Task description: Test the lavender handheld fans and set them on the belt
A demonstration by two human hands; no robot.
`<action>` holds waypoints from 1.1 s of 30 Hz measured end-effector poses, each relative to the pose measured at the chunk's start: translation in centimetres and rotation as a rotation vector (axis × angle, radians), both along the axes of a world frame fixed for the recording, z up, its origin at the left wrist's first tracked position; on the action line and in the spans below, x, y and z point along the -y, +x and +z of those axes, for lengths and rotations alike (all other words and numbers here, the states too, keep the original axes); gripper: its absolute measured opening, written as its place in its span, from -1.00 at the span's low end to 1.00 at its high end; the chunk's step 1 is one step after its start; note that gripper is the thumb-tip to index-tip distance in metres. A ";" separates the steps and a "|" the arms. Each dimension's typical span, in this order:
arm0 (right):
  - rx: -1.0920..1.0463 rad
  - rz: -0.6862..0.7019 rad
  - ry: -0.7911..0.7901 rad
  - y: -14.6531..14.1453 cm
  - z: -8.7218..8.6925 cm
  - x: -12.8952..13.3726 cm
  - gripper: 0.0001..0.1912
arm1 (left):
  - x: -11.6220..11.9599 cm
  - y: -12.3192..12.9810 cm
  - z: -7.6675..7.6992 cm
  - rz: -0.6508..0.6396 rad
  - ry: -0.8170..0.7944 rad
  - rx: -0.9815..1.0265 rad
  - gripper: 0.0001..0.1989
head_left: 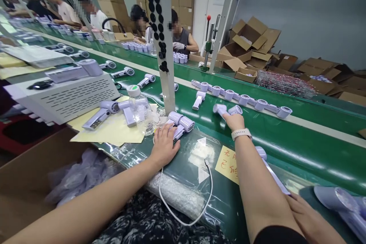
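Lavender devices [220,109]: one pair sits at the wearer's right hand over the green belt [320,154]; a second pair [186,123] lies under the left hand, beside the upright post [167,84].
Right hand [235,121]: fingers curl in on the near ends of its pair, barrels jutting out ahead; the fingertips are partly hidden.
Left hand [166,140]: fingers spread across the handles, palm low; whether they pinch or merely rest, one cannot tell.
Round barrels: likely to roll or knock together, so a secure hold on the handles and a level wrist seem wisest.
Row on the pale stripe [244,100]: devices lie end to end just beyond the right hand, leaving good reason to keep knuckles low and careful.
White cable [212,183]: loops near the bench edge, best kept off the fingers.
Co-worker's hand [307,210]: at another device [276,177] beside the wearer's right forearm; elbow room looks tight.
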State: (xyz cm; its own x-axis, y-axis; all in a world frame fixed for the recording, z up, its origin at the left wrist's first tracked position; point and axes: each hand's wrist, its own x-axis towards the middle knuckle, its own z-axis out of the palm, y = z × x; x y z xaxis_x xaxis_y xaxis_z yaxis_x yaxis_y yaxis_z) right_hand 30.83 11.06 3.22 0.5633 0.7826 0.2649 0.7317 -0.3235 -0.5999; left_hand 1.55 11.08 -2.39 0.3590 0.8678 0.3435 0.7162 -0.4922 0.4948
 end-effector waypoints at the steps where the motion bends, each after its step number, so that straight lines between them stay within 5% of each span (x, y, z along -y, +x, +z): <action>1: -0.012 0.030 -0.003 -1.2 0.5 0.9 -0.67 | 0.2 0.4 0.3 -0.022 -0.015 0.046 -0.58; 3: -0.042 0.093 -0.004 -4.5 1.2 3.0 -0.68 | 0.9 1.5 1.3 -0.125 -0.203 0.379 -0.56; 5: -0.046 0.179 0.024 -8.2 1.8 5.5 -0.65 | 1.8 2.7 2.9 -0.261 -0.548 0.914 -0.44; 8: -0.087 0.368 0.105 -12.7 2.3 9.3 -0.51 | 2.6 3.8 5.5 -0.328 -0.954 1.373 -0.30; 11: -0.174 0.407 0.221 -14.5 2.2 11.9 -0.46 | 2.7 3.7 6.5 -0.279 -1.281 1.556 -0.59; 14: -0.209 0.349 0.283 -14.8 1.4 13.1 -0.51 | 3.0 3.2 5.6 -0.282 -1.459 1.529 -0.84; 18: -0.286 0.376 0.258 -15.5 -0.1 14.4 -0.55 | 4.0 2.0 3.6 -0.488 -1.424 1.516 -0.69; 22: -0.300 0.564 0.141 -15.0 -1.1 15.7 -0.44 | 4.4 0.0 2.8 -0.596 -1.441 1.412 -0.46; 25: -0.195 0.455 -0.043 -12.8 -1.8 15.2 -0.42 | 4.1 -1.3 2.9 -0.577 -1.404 1.373 -0.44; 28: -0.002 0.231 -0.211 -11.3 -3.0 13.9 -0.75 | 3.6 -1.5 3.5 -0.575 -1.330 1.369 -0.39; 30: 0.050 0.278 -0.253 -11.5 -3.7 13.6 -0.94 | 3.3 -1.1 4.1 -0.579 -1.242 1.377 -0.34; 33: 0.069 0.378 -0.297 -12.5 -4.3 14.6 -0.85 | 3.1 -0.2 4.8 -0.562 -1.036 1.425 -0.29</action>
State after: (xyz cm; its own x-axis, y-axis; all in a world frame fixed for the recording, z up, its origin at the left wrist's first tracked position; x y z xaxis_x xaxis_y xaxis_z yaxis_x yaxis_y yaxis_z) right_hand 18.34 -3.53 -1.06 0.2141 0.9765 0.0263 0.8658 -0.1773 -0.4679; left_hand 1.37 7.97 2.45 0.5961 0.7988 0.0816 -0.5840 0.3616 0.7268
